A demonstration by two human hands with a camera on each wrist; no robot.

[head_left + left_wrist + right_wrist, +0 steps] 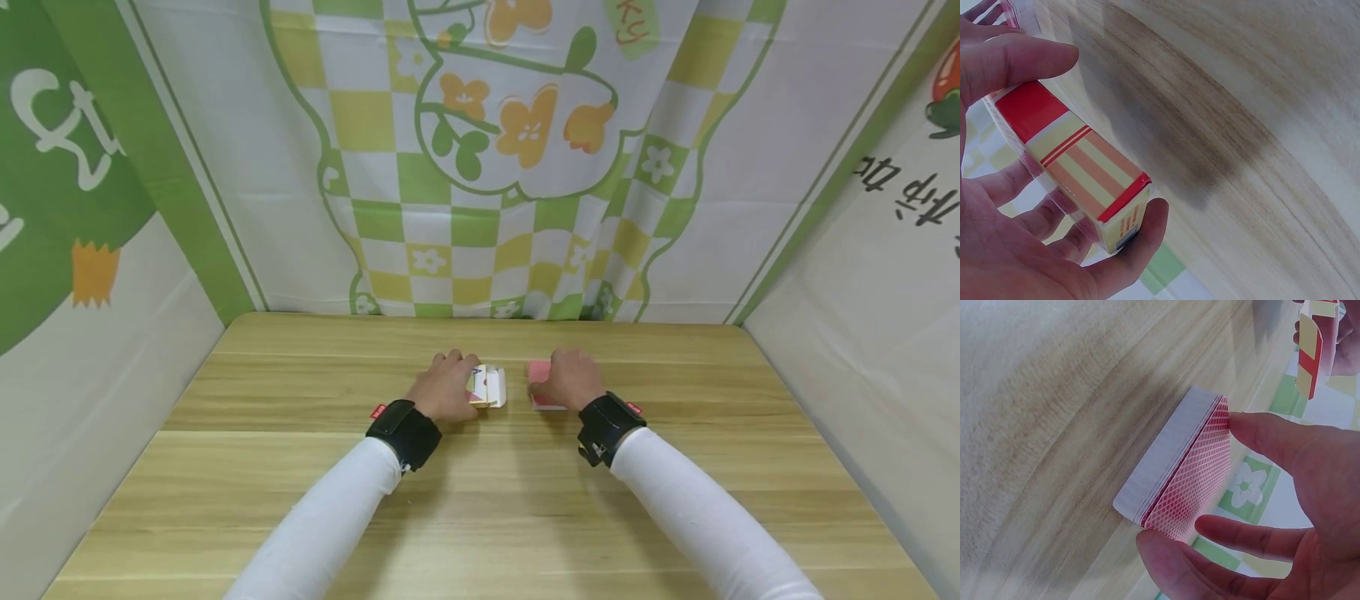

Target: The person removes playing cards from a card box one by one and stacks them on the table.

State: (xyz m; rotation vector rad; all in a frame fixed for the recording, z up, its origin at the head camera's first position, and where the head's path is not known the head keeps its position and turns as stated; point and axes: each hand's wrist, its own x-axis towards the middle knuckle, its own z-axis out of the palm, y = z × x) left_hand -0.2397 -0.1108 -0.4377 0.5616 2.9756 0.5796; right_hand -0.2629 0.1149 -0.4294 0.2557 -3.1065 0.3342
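My left hand point(444, 388) grips a playing-card box point(494, 388) around its sides, just left of the table's middle. Its flap is open and points right. In the left wrist view the box's narrow side point(1072, 150) shows red, cream and orange stripes, with the thumb on one end and a finger curled at the other. To the right, my right hand point(574, 380) holds a squared deck of playing cards point(1191, 481) between thumb and fingertips at its ends. The deck has red patterned backs facing the palm and white edges. A small gap separates box and deck.
Both hands are over a wooden table point(495, 517), towards its back edge. A patterned curtain point(375, 221) hangs right behind it. Printed cloth walls stand on the left point(150, 358) and right point(847, 292).
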